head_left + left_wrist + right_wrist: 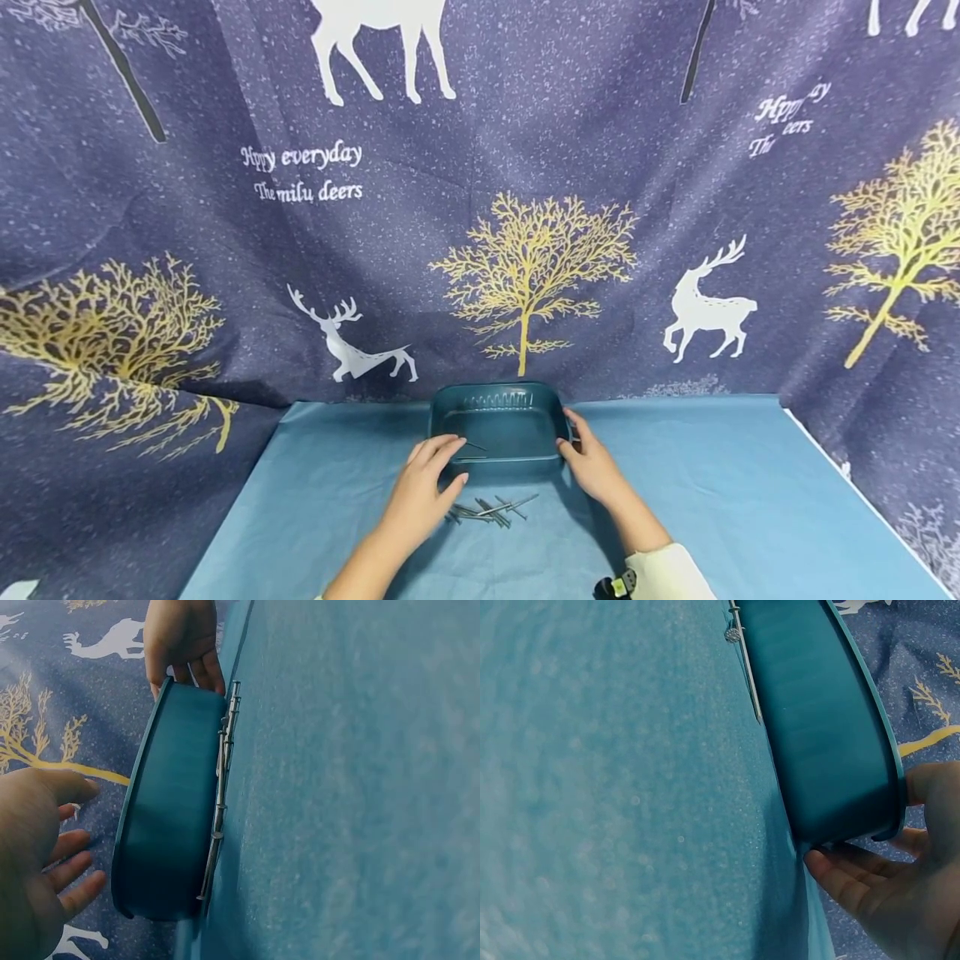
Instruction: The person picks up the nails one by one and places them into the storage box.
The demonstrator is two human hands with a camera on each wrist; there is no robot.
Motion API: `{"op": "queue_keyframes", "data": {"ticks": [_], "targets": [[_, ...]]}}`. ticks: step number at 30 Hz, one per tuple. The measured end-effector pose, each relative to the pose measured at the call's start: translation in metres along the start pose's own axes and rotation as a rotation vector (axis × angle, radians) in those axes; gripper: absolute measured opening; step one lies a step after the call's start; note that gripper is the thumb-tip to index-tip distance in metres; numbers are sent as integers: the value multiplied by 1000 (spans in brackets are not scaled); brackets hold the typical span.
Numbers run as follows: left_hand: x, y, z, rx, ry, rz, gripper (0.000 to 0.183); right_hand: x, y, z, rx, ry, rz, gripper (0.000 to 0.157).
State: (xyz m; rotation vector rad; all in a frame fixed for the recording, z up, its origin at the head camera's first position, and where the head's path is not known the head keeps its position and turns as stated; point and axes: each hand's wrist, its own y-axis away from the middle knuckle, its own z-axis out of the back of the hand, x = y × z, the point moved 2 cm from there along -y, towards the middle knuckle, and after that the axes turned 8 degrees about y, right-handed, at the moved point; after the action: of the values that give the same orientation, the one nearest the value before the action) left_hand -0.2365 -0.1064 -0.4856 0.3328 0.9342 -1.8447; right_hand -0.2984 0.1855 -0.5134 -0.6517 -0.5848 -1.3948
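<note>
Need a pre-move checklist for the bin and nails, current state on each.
1. Bin upright, open side up on the blue surface: ok.
2. Right hand holding the bin's right end: ok.
3. Left hand free: ok, no nail seen in its fingers.
4. All nails in the bin: not ok, a loose pile of nails lies in front of it.
5. Number of nails in the pile: cannot tell, they overlap.
</note>
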Motion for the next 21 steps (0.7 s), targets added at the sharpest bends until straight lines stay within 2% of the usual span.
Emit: {"op": "queue_keyframes", "data": {"ticks": [5, 9, 12, 15, 18, 21], "targets": [[-1, 3, 1, -30, 7, -16, 46, 0, 0, -1, -3, -1, 1, 59], [-1, 5, 0, -12, 6, -42, 37, 0, -1, -1, -2, 0, 1, 60], [0, 6, 0, 52, 36, -62, 30, 0, -1, -1, -7, -3, 6, 60], [3, 6, -2, 156, 55, -56, 26, 0, -2, -1, -17, -2, 14, 59], [7, 6, -6, 260, 27, -39, 22, -1, -2, -1, -20, -1, 12, 59], [10, 7, -8, 328, -14, -30, 22, 0, -1, 0, -16, -7, 6, 59]]}}
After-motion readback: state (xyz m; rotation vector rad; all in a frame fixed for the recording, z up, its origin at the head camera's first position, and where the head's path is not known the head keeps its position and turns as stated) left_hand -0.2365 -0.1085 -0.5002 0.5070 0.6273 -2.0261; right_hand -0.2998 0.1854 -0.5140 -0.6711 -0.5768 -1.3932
